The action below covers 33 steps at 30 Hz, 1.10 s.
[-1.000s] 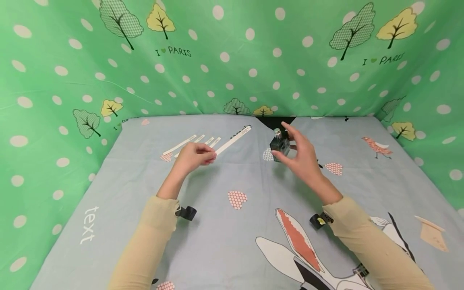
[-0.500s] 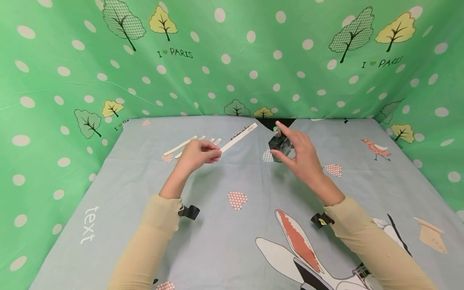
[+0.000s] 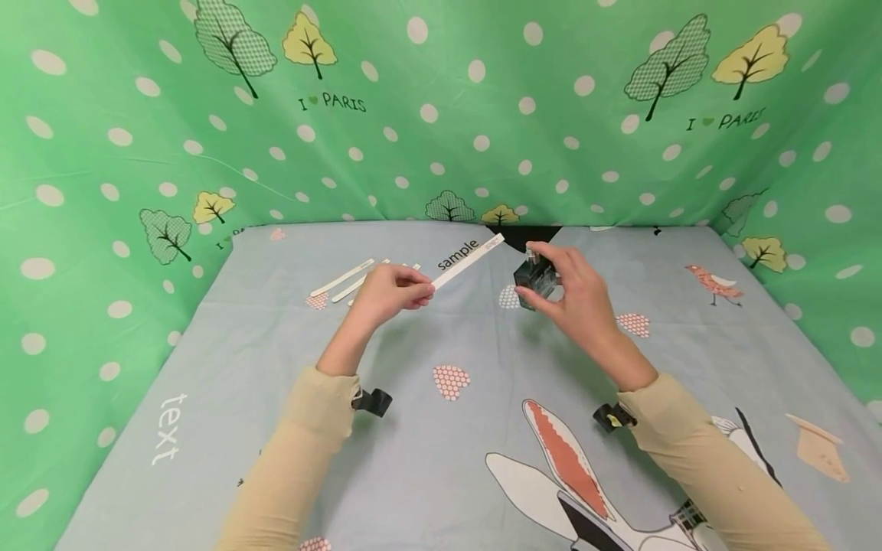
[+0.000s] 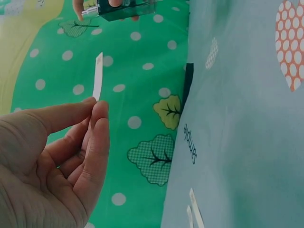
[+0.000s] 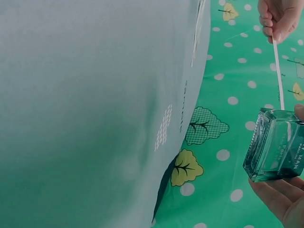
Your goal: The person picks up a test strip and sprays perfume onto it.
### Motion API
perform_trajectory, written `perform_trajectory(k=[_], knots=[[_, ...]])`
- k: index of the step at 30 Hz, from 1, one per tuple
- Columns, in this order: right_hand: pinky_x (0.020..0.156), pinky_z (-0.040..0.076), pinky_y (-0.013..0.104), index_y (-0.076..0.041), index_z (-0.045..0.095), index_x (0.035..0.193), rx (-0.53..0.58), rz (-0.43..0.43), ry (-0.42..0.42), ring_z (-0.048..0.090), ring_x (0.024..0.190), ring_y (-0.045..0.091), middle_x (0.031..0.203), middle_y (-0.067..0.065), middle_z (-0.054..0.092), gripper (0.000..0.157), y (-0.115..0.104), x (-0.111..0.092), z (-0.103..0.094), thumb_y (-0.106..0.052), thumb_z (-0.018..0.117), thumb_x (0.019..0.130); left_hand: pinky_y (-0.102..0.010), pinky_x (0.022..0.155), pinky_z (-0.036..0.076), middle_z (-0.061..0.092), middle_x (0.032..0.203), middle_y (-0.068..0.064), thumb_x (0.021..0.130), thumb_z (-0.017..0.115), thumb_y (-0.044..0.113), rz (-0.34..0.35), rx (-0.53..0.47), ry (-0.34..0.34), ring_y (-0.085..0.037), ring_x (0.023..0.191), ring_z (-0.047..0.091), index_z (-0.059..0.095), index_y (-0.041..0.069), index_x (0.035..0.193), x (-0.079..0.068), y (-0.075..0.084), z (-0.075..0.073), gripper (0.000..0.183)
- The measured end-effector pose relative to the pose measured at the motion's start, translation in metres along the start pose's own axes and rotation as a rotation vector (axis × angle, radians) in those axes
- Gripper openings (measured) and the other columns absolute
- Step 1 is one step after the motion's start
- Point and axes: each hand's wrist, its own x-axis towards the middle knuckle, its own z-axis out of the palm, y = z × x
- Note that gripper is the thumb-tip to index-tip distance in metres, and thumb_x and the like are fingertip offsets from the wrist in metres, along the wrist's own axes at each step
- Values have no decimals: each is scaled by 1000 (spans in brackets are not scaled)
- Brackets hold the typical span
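A white perfume test strip (image 3: 468,262) is pinched by one end between the thumb and fingers of my left hand (image 3: 391,295). Its free end slants up and right toward a dark green glass perfume bottle (image 3: 534,282). My right hand (image 3: 582,302) grips that bottle above the table, the forefinger on top of its silver spray nozzle (image 4: 89,13). Strip and nozzle stand a small way apart. In the right wrist view the bottle's clear, lettered glass (image 5: 275,145) shows, with part of the hand cut off by the frame edge.
Several more white test strips (image 3: 342,277) lie on the grey printed tablecloth (image 3: 413,459), partly hidden behind my left hand. A green dotted curtain (image 3: 386,76) hangs behind the table and along both sides. A camera is strapped at each wrist.
My left hand has moved right with its strip, bringing the tip nearer the bottle and uncovering the printed word "sample". The bottle has shifted only slightly, and the forefinger over its nozzle is lower.
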Motion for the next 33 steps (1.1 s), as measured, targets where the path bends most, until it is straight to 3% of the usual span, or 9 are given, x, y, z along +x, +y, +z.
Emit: perform_trajectory(k=[6,12,18,25,33], knots=[[50,39,31,-24,52,139,-60,-13,-7,48,64,23,100,17,57,68,1,1,0,-30,84,80,-26,74,61,76,96,-17,92,72,15,18,28,4,-24,84,74,74,-2,105,1,3,3,22],[47,37,30,-22,55,137,-72,-43,5,51,67,24,100,17,58,66,0,1,1,-29,85,79,-26,74,61,76,95,-18,91,73,14,16,11,8,-16,77,73,74,-2,103,2,4,5,20],[45,37,32,-18,58,134,-72,-35,32,56,67,28,103,19,59,61,-2,1,1,-26,85,80,-26,74,61,76,94,-17,91,73,14,14,12,10,-24,82,74,74,-2,102,2,4,5,20],[45,34,30,-19,55,135,-87,-12,17,51,61,26,104,19,57,64,1,-1,0,-27,85,79,-27,74,61,76,95,-17,91,72,15,22,27,13,-25,83,74,74,-2,104,2,1,3,21],[44,32,29,-20,54,136,-88,-15,11,52,64,26,103,18,57,64,4,-4,-2,-27,85,80,-30,78,62,76,98,-19,92,72,15,-35,27,27,-23,84,75,73,-3,108,3,-11,-7,24]])
